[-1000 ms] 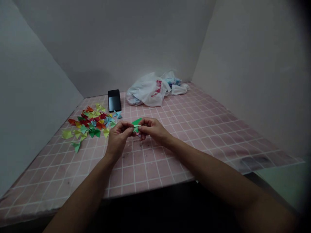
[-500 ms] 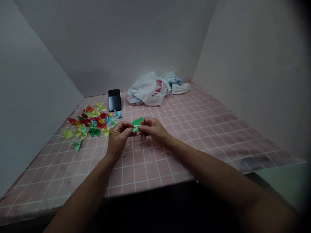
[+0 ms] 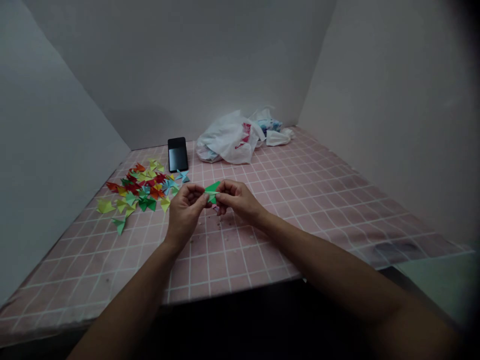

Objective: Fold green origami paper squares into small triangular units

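Note:
A partly folded piece of green paper [image 3: 213, 189] is pinched between both hands above the table, a lighter green strip of it showing along the front. My left hand [image 3: 186, 206] grips its left side with thumb and fingers closed. On the right side, my right hand [image 3: 237, 200] holds it the same way, thumb toward me. Something small and pinkish [image 3: 215, 208] shows just below the paper, too little of it visible to name. Left of my left hand lies a loose pile of folded paper pieces [image 3: 146, 189] in red, orange, yellow, green and blue.
The table wears a pink checked cloth [image 3: 318, 200]. A black phone [image 3: 177, 155] lies behind the paper pile. Toward the back wall sit a white plastic bag [image 3: 227, 137] and a smaller blue and white bundle [image 3: 272, 126]. Pale walls enclose the table's left, back and right.
Both hands stay on the green paper and shift only slightly. The light strip at its front looks flatter and narrower now. The pile, phone and bags have not moved on the table.

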A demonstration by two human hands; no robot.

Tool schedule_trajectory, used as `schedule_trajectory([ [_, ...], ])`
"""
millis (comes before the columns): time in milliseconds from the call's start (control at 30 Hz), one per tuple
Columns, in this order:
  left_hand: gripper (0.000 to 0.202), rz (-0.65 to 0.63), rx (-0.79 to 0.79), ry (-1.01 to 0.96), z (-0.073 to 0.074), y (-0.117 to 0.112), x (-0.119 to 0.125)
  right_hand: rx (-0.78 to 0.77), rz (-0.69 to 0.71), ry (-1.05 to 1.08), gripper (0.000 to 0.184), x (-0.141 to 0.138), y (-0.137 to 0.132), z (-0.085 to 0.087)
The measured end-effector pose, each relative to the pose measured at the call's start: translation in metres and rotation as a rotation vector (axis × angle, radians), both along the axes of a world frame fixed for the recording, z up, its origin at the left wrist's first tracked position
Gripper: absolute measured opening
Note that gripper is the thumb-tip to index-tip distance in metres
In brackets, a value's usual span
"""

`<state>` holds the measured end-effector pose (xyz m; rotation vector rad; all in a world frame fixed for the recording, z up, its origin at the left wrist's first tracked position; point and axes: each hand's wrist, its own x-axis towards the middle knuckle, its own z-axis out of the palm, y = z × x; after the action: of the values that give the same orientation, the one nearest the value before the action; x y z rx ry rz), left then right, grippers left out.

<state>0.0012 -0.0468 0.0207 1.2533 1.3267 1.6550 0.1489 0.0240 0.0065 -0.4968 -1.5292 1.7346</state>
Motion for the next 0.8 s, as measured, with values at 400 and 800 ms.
schedule_trajectory([
  [400,0.031,-0.136,-0.055,-0.060,0.0000,-0.0014,0.0011,-0.008,-0.069,-0.008,0.021,-0.0014,0.0034,-0.0012],
  [800,0.030,-0.120,-0.049,-0.087,-0.0039,0.0000,0.0008,0.137,-0.150,-0.079,0.021,-0.0017,0.0015,-0.0011],
])
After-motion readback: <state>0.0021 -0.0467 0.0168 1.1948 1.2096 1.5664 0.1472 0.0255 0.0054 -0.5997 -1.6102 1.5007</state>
